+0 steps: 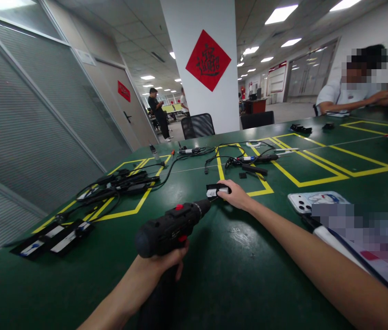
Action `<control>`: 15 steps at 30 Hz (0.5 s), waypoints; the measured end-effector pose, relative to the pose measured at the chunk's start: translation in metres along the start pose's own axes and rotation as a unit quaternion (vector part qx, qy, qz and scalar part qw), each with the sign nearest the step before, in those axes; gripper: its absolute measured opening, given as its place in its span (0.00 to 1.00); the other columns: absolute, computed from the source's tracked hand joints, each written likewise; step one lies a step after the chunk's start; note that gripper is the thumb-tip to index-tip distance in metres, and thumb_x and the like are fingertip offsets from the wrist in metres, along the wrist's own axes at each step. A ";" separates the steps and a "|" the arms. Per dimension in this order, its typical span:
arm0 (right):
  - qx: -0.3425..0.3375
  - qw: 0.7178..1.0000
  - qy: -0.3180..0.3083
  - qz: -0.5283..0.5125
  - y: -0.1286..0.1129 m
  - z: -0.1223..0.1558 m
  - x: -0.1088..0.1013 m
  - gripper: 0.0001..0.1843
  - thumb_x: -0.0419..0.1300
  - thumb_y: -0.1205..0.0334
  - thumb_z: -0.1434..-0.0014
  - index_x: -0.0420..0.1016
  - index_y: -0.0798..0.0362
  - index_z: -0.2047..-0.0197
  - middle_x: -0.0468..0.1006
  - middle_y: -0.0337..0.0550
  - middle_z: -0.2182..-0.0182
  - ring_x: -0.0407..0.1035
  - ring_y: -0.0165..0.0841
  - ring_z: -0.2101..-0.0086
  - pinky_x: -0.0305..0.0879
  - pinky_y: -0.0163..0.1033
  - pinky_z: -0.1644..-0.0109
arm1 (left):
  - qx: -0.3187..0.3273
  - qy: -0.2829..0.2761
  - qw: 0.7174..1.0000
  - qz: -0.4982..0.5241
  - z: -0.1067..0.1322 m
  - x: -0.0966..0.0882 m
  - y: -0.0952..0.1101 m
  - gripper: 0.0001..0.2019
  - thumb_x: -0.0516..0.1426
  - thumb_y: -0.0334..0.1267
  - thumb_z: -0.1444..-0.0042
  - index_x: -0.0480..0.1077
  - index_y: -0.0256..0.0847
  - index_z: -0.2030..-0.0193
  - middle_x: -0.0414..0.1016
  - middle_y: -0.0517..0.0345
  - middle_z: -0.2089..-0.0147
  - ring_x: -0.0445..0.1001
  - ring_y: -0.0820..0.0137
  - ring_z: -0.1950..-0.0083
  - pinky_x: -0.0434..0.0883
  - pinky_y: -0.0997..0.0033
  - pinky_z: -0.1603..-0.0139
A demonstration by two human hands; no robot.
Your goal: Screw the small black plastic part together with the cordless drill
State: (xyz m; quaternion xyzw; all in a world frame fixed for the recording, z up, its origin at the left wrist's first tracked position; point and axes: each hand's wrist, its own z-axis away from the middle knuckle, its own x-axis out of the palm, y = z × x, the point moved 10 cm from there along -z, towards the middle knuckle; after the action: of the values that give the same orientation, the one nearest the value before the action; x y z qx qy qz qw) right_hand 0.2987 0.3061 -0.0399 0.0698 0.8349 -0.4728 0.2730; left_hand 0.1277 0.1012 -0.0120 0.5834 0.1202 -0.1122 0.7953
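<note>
My left hand (169, 262) is wrapped round the handle of a black cordless drill (168, 227) with red buttons. Its chuck points forward and to the right, and the thin bit reaches the near side of a small black-and-white block (211, 191); whether it touches cannot be made out. My right hand (235, 194) grips that block at its right end, thumb and fingers closed on it against the green table (214, 256). The block's exact kind is too small to tell.
Black cables and devices (121, 183) lie at left, near two black-and-white strips (66, 237). A screwdriver-like tool (255, 159) and cables lie beyond my right hand. A phone-like case (317, 201) is at right. Yellow tape outlines (317, 182) mark the table. A person (338, 98) sits at far right.
</note>
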 end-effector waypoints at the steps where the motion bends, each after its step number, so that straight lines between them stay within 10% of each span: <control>1: -0.002 1.000 0.000 -0.001 0.000 0.000 0.000 0.19 0.58 0.61 0.47 0.70 0.51 0.50 0.70 0.43 0.58 0.66 0.33 0.60 0.60 0.39 0.52 | -0.001 -0.001 1.000 -0.003 0.000 0.000 0.000 0.19 0.60 0.48 0.53 0.70 0.37 0.59 0.73 0.59 0.76 0.68 0.68 0.77 0.65 0.67 0.70; 15: -0.008 1.000 -0.005 -0.005 0.000 0.000 0.001 0.19 0.58 0.61 0.45 0.70 0.50 0.49 0.70 0.43 0.56 0.66 0.33 0.58 0.59 0.39 0.50 | 0.013 0.008 1.000 0.023 -0.001 0.000 0.001 0.18 0.61 0.47 0.54 0.69 0.38 0.60 0.73 0.59 0.74 0.70 0.68 0.78 0.67 0.67 0.72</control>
State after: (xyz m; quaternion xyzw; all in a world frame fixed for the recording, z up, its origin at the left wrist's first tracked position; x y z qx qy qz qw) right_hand 0.2980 0.3057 -0.0405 0.0613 0.8374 -0.4680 0.2756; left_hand 0.1280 0.1024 -0.0117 0.5972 0.1116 -0.0904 0.7891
